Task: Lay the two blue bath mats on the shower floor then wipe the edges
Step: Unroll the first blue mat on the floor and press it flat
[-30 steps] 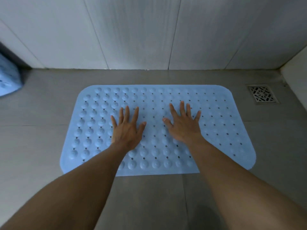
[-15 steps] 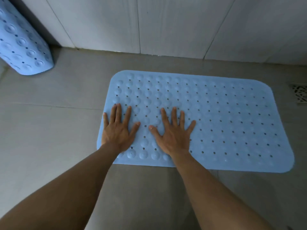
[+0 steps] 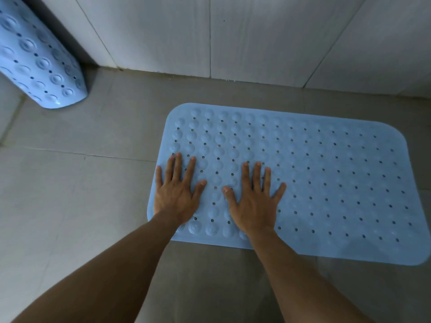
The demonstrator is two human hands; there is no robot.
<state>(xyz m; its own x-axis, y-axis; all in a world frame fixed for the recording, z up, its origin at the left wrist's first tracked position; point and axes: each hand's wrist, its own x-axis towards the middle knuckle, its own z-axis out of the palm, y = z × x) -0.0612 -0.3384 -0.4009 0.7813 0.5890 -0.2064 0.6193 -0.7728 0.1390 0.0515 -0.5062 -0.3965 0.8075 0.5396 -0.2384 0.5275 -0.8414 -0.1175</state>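
Since the hands slid toward 9 o'clock across the laid mat, the pressing has reached its left end, and each line below runs from largest thing to smallest.

Shower floor [image 3: 70,194]: grey tile, bare at 9 o'clock of the laid mat, with room there for a second one.

Tiled wall [image 3: 256,38]: runs along 12 o'clock, its foot just beyond the laid mat's far edge.

Laid mat [image 3: 326,183]: blue, flat on the floor at centre-right; its right corner at 4 o'clock runs out of view, so I cannot tell whether that corner sits flush.

Second mat [image 3: 39,59]: blue, curved and propped at 10 o'clock, well apart from the laid mat, its lower end on the floor; not yet laid.

Left hand [image 3: 176,194]: grip apart, fingers spread, palm flat on the laid mat's left edge; it was nearer the mat's middle a second ago.

Right hand [image 3: 253,201]: grip apart, palm flat just beside the left, holding nothing; it too has travelled toward 9 o'clock.

Meaning: the first mat looks seated, probably; fetching the propped mat is the likely next step, and the edge wiping has not begun, with no cloth in view.
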